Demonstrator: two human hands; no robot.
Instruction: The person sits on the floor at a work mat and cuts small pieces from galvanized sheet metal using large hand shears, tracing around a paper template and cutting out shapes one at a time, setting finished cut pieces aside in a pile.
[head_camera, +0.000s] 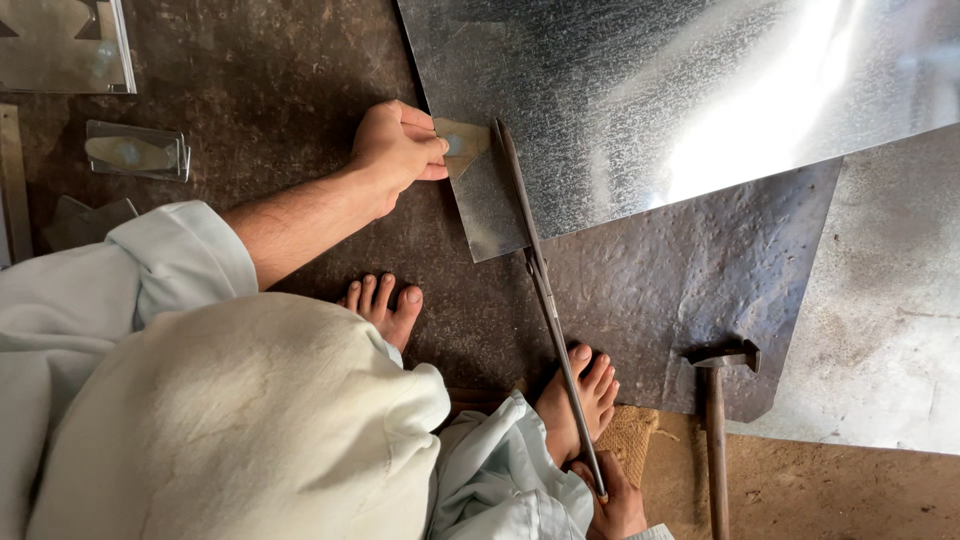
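Head view: left hand (398, 148) pinches small metal template (460, 143) on sheet (640, 100); right hand (612, 505) closed on shears (545, 280).

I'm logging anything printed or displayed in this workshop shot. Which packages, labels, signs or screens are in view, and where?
None in view: no package, label, sign or screen.
What shows is bare metalwork: a shiny galvanized sheet on the dark floor, long shears cutting its corner, a hammer at lower right.
The left hand pinches a small metal template on the sheet; the right hand holds the shears' handle.
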